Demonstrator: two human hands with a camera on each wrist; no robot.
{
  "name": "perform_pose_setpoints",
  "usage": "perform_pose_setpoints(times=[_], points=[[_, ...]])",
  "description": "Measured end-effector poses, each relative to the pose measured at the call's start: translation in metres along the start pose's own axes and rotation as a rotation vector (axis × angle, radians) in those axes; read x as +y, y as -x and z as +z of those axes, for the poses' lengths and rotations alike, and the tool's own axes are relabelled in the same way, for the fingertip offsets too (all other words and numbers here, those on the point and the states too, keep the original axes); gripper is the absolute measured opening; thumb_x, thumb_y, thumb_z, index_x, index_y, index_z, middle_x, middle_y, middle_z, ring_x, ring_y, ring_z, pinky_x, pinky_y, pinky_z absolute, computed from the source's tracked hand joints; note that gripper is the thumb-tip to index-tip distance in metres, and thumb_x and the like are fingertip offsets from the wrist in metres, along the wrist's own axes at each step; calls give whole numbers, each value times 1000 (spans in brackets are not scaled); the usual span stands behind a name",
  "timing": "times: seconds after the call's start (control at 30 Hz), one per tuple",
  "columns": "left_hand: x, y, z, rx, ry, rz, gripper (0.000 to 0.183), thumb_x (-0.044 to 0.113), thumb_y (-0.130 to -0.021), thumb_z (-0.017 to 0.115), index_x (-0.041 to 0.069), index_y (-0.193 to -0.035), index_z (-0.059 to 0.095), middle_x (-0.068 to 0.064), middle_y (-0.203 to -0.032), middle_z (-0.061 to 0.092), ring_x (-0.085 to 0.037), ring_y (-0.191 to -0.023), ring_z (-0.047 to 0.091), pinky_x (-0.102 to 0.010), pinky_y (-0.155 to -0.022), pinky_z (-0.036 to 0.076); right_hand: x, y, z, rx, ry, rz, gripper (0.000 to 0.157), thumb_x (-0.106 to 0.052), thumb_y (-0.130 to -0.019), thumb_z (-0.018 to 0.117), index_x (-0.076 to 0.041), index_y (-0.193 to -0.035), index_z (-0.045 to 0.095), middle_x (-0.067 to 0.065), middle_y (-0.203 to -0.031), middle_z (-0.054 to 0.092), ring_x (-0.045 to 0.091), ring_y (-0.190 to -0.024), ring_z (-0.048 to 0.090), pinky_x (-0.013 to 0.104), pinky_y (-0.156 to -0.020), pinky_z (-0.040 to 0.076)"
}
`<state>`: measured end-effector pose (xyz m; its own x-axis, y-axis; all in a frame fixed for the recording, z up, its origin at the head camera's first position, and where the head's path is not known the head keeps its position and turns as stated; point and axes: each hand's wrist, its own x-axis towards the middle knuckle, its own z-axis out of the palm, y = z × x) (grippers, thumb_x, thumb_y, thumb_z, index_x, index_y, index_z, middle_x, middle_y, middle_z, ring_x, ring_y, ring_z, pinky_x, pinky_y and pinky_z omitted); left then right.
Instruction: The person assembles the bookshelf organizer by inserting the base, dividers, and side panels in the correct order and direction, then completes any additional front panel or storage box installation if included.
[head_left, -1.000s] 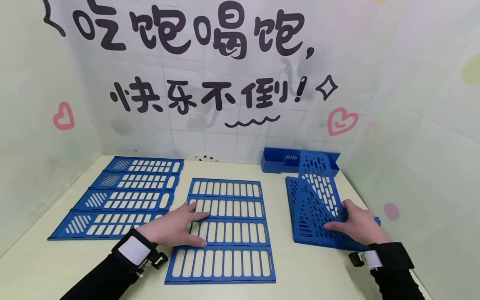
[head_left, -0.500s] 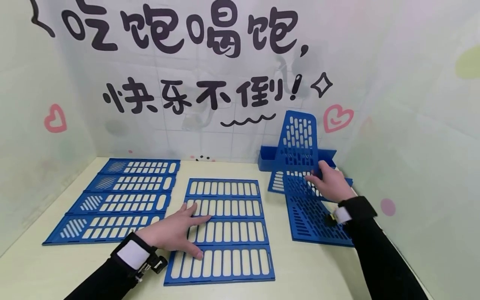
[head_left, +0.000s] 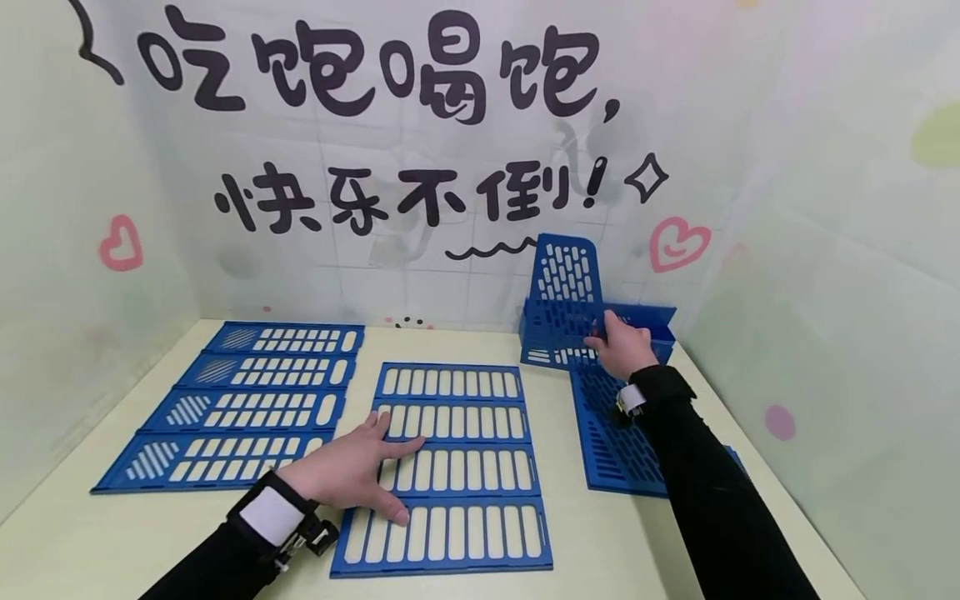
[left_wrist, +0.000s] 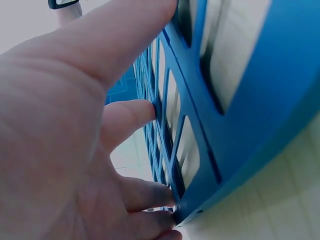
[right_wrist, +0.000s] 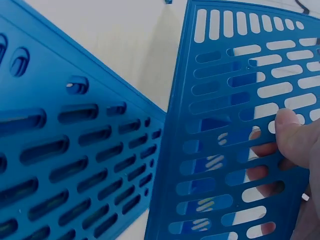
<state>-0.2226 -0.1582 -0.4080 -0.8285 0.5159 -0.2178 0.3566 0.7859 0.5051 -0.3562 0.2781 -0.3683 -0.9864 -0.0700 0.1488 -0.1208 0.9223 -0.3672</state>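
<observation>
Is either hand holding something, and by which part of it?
The right hand pinches a perforated blue panel by its right edge, as the head camera sees it; the left hand holds nothing.

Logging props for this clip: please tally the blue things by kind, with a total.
Strips with slanted slots, at left: 4
Window-cut strips, in the middle: 4
Panel in the right hand: 1
Box at the back: 1
Total: 10, leaving out the pile of panels on the right, whose overlap hides the count.
</observation>
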Motion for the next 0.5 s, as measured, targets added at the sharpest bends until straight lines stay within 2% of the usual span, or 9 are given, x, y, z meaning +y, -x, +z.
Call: perform_pose_setpoints(times=[0.2,0.37,0.5], points=[[2,-3,1,-1,-29,3,106,60,-75,97,23,-164,53,-42,-175,18,-64,-163,16,-86,-114,38,3,-2,8,-43,21,4,22,-23,-115,60,-3,-116,51,18,-102,70,37,-99,63,59,-102,30],[1,-2,1,1,-56,4,106,62,-75,96,24,-164,53,-41,-175,18,-64,-163,17,-87,-112,39,1,-6,10,-85,34,11,26,-24,-115,60,-1,-124,50,20,-110,73,39,-105,65,64,-110,30],[0,0,1,-1,-53,-1,106,62,-76,95,24,-165,53,-41,-176,16,-64,-163,16,-86,-113,39,-3,-13,8,-137,87,11,22,-20,-116,59,-3,-126,50,21,-115,75,39,-110,66,67,-116,28]])
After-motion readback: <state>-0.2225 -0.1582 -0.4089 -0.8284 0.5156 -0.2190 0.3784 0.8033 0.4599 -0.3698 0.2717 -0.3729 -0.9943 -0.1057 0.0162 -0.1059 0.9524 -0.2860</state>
